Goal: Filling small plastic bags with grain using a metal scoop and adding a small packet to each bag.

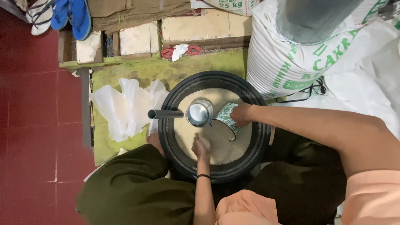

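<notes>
A black round basin [258, 137] full of pale rice [221, 146] sits between my knees. My right hand [242, 114] grips a green-and-white patterned cup [225, 113], tipped on its side with its mouth down against the rice. My left hand [201, 148] lies cupped on the rice just below and left of the cup, with its fingertips sunk in the grains and a dark band on the wrist. A shiny metal funnel [199, 113] with a dark tube [165, 114] pointing left rests on the rice beside the cup.
Several clear plastic bags [125, 106] lie on the green mat left of the basin. A big white sack [287, 62] and a grey cylinder [312, 16] stand at the upper right. Red rubber bands [168, 53] and sandals [62, 14] lie further back.
</notes>
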